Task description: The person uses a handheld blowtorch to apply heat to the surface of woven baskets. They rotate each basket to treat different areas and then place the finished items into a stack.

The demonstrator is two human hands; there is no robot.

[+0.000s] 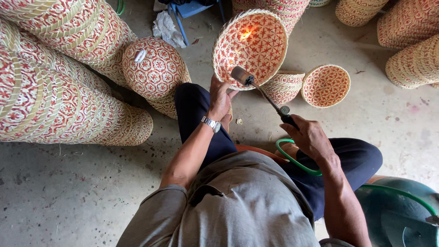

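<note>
My left hand (220, 98) grips the lower rim of a round woven basket (256, 36) with a red and cream star pattern, tilted so its inside faces me. A small orange flame glows on the basket's inner wall. My right hand (308, 136) is closed on the black handle of a gas torch (260, 89), whose metal nozzle points up into the basket. A green hose (292, 160) loops from the torch down past my knee.
Tall stacks of similar woven baskets (55, 82) lie on the concrete floor at left, and more stand at upper right (411, 41). Two small baskets (325, 85) sit just beyond the torch. A green gas cylinder (398, 215) stands at lower right.
</note>
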